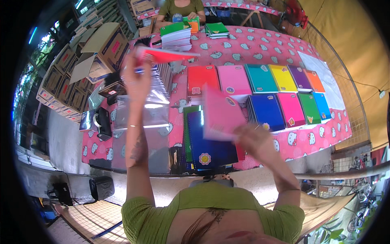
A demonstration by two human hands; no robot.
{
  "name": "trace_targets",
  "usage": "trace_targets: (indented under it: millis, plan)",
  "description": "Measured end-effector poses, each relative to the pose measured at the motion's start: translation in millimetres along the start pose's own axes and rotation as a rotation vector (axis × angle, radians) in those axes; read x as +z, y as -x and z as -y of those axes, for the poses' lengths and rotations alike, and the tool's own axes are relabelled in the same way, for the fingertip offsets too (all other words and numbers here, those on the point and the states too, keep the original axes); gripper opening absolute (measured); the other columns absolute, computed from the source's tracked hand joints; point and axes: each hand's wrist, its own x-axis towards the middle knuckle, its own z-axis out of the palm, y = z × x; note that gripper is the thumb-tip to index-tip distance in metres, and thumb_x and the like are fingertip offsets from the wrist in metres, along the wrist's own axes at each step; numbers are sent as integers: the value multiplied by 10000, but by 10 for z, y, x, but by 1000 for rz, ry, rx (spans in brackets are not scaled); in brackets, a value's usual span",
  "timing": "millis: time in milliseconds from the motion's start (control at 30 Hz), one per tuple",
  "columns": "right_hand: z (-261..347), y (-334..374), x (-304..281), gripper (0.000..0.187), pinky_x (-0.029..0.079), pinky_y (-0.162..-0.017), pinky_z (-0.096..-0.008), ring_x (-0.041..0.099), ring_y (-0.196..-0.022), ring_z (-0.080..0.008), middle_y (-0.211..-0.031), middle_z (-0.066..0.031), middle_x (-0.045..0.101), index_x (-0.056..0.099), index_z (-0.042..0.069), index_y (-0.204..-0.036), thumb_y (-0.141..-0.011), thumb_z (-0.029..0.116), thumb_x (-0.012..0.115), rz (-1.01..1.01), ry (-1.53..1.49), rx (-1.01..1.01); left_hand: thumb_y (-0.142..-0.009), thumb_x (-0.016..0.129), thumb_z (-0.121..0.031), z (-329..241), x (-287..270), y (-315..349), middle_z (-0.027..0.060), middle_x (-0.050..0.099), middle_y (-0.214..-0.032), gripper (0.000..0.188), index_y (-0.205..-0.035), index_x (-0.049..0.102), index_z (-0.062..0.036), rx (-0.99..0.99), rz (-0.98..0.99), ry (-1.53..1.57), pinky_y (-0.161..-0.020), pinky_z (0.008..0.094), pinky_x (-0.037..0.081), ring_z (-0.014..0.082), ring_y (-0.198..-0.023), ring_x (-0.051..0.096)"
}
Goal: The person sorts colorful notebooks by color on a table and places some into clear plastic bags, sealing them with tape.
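Observation:
My left hand [136, 75] is raised over the left side of the table, its fingers closed on the near end of a red notebook [170, 54], blurred by motion. Under it stands a tall stack of spiral notebooks [161, 81]. My right hand [256, 140] grips the lower right corner of a pink notebook [222, 116], which is tilted up and also smeared. That pink notebook hangs over a dark blue spiral notebook [211, 148] with a flower on its cover. A green notebook [187, 140] sticks out from beneath the blue one. Clear plastic [142, 118] lies to the left.
Stacks of coloured notebooks stand in two rows at right, including a teal stack [260, 78] and a yellow one [283, 79]. A black tape dispenser [103, 124] stands at left, near cardboard boxes [109, 53]. Across the table sits a person [180, 10] behind green notebooks [176, 34].

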Motion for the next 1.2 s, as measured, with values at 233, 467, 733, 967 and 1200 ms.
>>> trace_targets:
  millis: [233, 467, 733, 967, 1200]
  plan:
    - [-155, 162, 192, 234, 501, -791, -389, 635, -942, -277, -1014, -103, 662, 672, 73, -1058, -883, 227, 658, 24, -226, 242, -838, 604, -144, -631, 108, 18, 101, 673, -917, 306, -1103, 641, 4, -144, 489, 301, -742, 315, 503, 162, -819, 621]
    - [-2728, 901, 37, 305, 503, -875, -442, 643, -990, -365, -1054, -225, 656, 686, 46, -1087, -882, 268, 646, -225, 165, 813, -824, 697, -202, -742, 967, 609, 206, 616, -1118, 409, -1190, 606, -43, 93, 651, 229, -917, 422, 459, 340, -1094, 582]
    - [-4274, 1212, -152, 603, 442, -985, -525, 422, -1310, -370, -1409, -217, 422, 478, 170, -1371, -839, 380, 667, 73, 566, 1338, -815, 676, -420, -1003, 3442, 757, 274, 635, -1062, 533, -1037, 629, 62, -154, 1115, -192, -787, 485, 523, 397, -956, 639]
    - [-4553, 987, -154, 878, 470, -967, -491, 515, -1225, -377, -1296, -259, 513, 436, 138, -1377, -672, 528, 784, 256, 341, 1214, -807, 662, -353, -473, 4205, 1433, 248, 655, -1013, 398, -952, 676, 17, -298, 1103, -281, -814, 491, 527, 391, -992, 639]
    - [-4770, 1026, -574, 707, 554, -846, -383, 651, -1008, -261, -1194, -150, 611, 380, 68, -1421, -799, 120, 713, -345, -820, 1058, -782, 605, -85, -359, 3903, 680, 234, 658, -983, 264, -1028, 660, -5, -228, 657, -432, -799, 461, 539, 396, -891, 660]
